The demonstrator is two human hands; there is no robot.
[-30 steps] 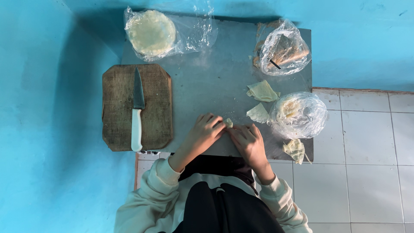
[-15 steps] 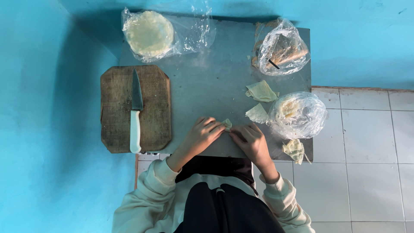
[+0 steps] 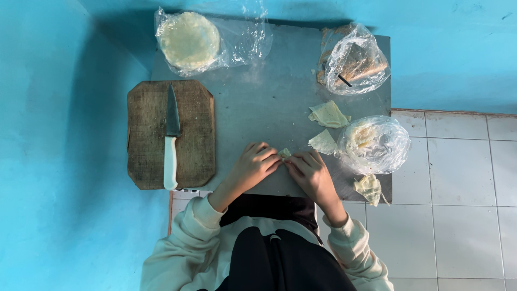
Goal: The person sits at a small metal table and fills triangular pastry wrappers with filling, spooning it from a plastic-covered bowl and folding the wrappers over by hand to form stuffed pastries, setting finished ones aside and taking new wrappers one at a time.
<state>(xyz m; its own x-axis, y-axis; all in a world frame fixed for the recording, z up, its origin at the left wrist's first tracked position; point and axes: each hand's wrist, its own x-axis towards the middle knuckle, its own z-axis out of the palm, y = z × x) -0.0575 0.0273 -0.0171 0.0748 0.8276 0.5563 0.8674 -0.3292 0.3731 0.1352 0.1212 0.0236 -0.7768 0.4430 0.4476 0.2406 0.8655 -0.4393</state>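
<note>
Both of my hands meet at the near edge of the grey table (image 3: pixel 269 91). My left hand (image 3: pixel 252 166) and my right hand (image 3: pixel 309 171) pinch a small pale folded piece of wrapper (image 3: pixel 284 153) between their fingertips. Two folded pale wrappers (image 3: pixel 328 114) (image 3: pixel 323 142) lie just beyond my right hand. A clear bag with pale filling (image 3: pixel 374 144) sits to the right of them.
A wooden cutting board (image 3: pixel 194 134) lies at the left with a white-handled knife (image 3: pixel 171 141) on it. A bag of round flat wrappers (image 3: pixel 189 40) is at the far left, another clear bag (image 3: pixel 355 60) at the far right. A folded piece (image 3: pixel 369 188) sits at the table's right corner.
My hands stay together at the table's near edge; fingers shift slightly around the small piece. Nothing else has moved.
</note>
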